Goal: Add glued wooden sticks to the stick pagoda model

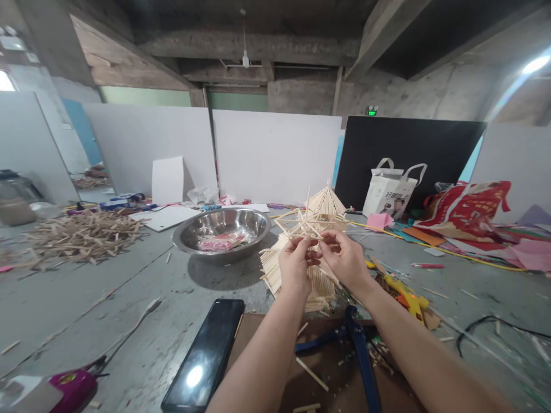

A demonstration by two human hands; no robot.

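Note:
My left hand (296,268) and my right hand (348,259) meet in front of me, fingertips pinched together on a small open frame of thin wooden sticks (305,220). Several of its sticks cross and point upward. Just behind and below the hands is a model building of pale wooden sticks (328,201), with a pointed roof and slatted lower parts; my hands hide some of it. Blue-handled pliers (360,355) lie open between my forearms on a brown board (258,355), among loose sticks.
A steel basin (179,242) holding plastic packets stands left of the model, with a heap of sticks (86,234) farther left. A phone (207,355) lies near my left forearm. Yellow glue gun (408,293), white bag (387,192) and red bag (462,212) are on the right.

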